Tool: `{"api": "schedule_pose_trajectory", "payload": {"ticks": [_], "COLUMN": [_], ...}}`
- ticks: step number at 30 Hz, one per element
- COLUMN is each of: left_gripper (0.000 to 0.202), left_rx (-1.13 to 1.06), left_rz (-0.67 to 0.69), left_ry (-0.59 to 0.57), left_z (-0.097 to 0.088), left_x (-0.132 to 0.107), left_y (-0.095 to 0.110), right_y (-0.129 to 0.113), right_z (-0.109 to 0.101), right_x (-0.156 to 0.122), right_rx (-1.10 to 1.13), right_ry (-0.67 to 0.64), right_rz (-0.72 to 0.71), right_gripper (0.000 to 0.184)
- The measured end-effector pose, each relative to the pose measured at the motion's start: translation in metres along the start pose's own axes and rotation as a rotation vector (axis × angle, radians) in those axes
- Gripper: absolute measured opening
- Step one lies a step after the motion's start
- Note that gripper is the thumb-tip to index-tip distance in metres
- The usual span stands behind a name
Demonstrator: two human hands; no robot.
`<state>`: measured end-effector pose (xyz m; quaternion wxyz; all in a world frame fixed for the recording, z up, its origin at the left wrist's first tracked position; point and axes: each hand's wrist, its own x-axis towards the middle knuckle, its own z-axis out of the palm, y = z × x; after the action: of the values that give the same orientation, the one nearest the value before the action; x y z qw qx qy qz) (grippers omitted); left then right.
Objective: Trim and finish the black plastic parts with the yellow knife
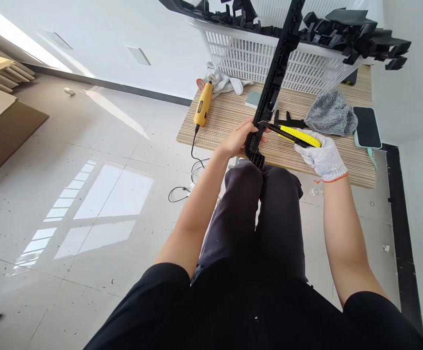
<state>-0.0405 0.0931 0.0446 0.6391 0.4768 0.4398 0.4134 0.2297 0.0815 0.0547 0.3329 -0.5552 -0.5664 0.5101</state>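
My bare left hand (241,138) is closed around the lower part of a long black plastic part (274,78). That part slants up and away, its hooked lower end close to my knees and its far end in front of a white basket. In a white knit glove with an orange cuff, my right hand (322,154) grips a yellow and black utility knife (300,136). The knife's blade end points left and meets or overlaps the black part just by my left fingers; whether it touches, I cannot tell.
On the wood-patterned table (226,119) lie a yellow corded rotary tool (203,104), a white glove (229,83), black calipers (289,120), a grey cloth (331,113) and a phone (367,127) with a cable. Behind stands a white basket (240,56) heaped with black parts. Cardboard boxes (10,121) stand left.
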Motion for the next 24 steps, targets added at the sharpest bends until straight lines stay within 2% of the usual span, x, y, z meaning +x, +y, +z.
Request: {"api": "schedule_pose_trajectory", "payload": {"ticks": [4,7,9,13,16,24], "left_gripper": [0.052,0.06,0.06,0.059,0.06,0.059], "left_rx": [-0.028,-0.037,-0.037,-0.04,-0.041,-0.089], "left_rz": [-0.059,-0.042,-0.031,-0.014,-0.009,0.002], "left_ry": [0.018,0.046,0.061,0.069,0.075,0.083], "left_z": [0.001,0.002,0.003,0.004,0.004,0.002], "left_x": [0.002,0.002,0.002,0.003,0.003,0.007], "left_y": [0.0,0.0,0.0,-0.001,-0.001,-0.005], "right_y": [-0.001,-0.003,-0.003,-0.001,0.002,0.016], "right_z": [0.0,0.002,0.003,0.002,0.001,-0.001], "right_x": [0.0,-0.001,-0.002,-0.003,-0.002,0.004], "right_rx": [0.002,-0.052,-0.074,-0.101,-0.114,-0.127], "right_ry": [-0.057,-0.042,-0.006,-0.042,-0.017,-0.084], "right_rz": [0.004,-0.038,-0.073,-0.064,-0.08,-0.295], "right_gripper": [0.052,0.047,0.046,0.049,0.05,0.038]}}
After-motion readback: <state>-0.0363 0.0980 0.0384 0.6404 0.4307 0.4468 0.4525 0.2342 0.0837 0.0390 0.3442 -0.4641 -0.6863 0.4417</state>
